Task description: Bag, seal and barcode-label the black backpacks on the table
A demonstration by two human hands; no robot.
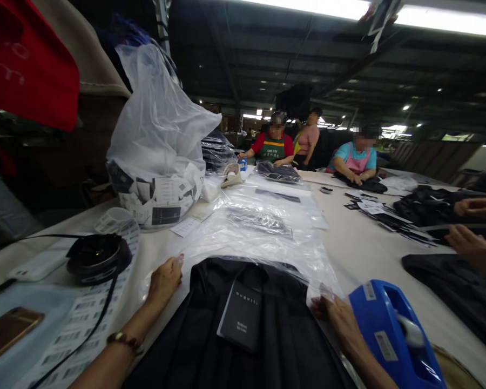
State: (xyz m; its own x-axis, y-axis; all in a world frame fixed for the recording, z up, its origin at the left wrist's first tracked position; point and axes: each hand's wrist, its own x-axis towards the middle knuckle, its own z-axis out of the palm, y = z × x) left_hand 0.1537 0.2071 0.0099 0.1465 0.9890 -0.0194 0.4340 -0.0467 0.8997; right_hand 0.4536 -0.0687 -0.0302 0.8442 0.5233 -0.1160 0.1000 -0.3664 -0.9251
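Note:
A black fabric item [283,302], perhaps a folded garment, lies right in front of me with a black "bugatti" hang tag [241,316] on top. Its far end is at a clear plastic bag [308,265], which spreads forward over the table. My left hand [165,278], with a beaded bracelet on the wrist, is closed on the bag's left edge. On the opposite side, my right hand [335,310] pinches the bag's right edge, close to a blue tape dispenser [392,329].
Left on the table [149,248] are a barcode label strip [79,324], a black round device [99,256], a phone [10,329] and a large bag of tags [157,162]. A co-worker's hands [473,243] reach in at right beside black fabric [457,292]. Several people work beyond.

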